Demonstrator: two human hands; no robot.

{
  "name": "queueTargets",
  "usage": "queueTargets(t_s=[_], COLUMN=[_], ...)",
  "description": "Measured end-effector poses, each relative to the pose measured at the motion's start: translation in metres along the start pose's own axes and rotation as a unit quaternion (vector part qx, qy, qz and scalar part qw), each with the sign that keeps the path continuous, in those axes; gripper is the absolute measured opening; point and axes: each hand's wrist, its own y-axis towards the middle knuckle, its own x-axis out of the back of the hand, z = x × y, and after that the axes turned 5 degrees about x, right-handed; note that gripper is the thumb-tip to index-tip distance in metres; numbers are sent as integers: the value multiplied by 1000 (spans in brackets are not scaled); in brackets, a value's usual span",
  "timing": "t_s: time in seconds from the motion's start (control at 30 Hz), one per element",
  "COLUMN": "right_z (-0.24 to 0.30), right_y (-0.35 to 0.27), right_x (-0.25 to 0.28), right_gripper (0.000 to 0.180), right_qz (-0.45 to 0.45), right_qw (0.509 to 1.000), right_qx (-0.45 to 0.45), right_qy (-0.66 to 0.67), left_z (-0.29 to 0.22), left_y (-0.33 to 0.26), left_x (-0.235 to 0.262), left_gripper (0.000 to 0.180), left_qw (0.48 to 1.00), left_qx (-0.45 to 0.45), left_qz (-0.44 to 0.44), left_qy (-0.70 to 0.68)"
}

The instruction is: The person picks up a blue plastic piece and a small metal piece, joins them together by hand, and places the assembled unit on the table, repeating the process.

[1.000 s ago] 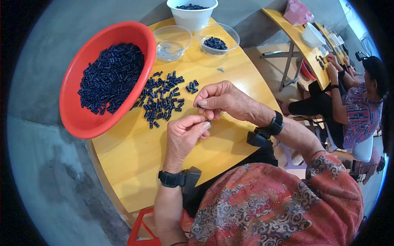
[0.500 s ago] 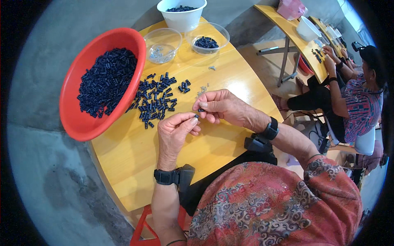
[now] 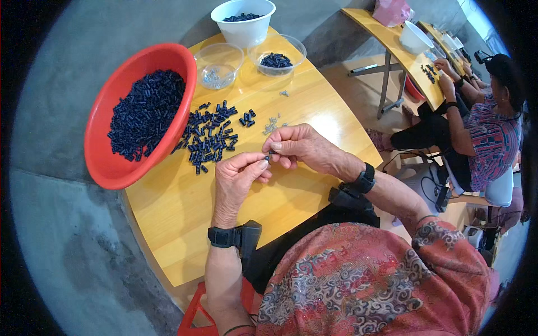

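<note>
Over the near part of the yellow table, my left hand (image 3: 232, 182) pinches a small dark plastic piece (image 3: 267, 158) between thumb and forefinger. Close against it, my right hand (image 3: 300, 147) is closed in a pinch with its fingertips at that piece; what it grips is too small to make out. A pile of loose dark plastic pieces (image 3: 210, 140) lies beyond my left hand, with a small group of similar pieces (image 3: 247, 118) beside it. Several tiny silvery metal parts (image 3: 272, 125) lie just past my right hand.
At the left edge, a tilted red basin (image 3: 96, 151) holds many dark pieces. Along the far side stand a clear bowl (image 3: 234, 70) with small metal parts, another clear bowl (image 3: 298, 55) with dark pieces and a white tub (image 3: 246, 33). A person (image 3: 487, 123) works at another table rightward.
My fingertips have shifted slightly, and the right ones stay close to the dark piece in my left hand. The whole view has moved a little.
</note>
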Motion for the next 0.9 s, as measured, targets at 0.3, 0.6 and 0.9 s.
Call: queueTargets(t_s=[0.3, 0.6, 0.9], right_z=[0, -8, -15], right_y=[-10, -8, -4], right_x=[-4, -9, -16], right_gripper=[17, 14, 14], right_qz=[-13, -80, -78], right_qw=[999, 993, 991], right_qx=[15, 70, 58], right_qy=[26, 57, 93], left_z=[0, 2, 2], left_y=[-1, 0, 1], left_x=[1, 0, -3], left_gripper=[13, 14, 15], left_qw=[1000, 999, 999], left_qx=[12, 18, 29], left_qz=[3, 4, -20], left_qy=[-1, -37, -36])
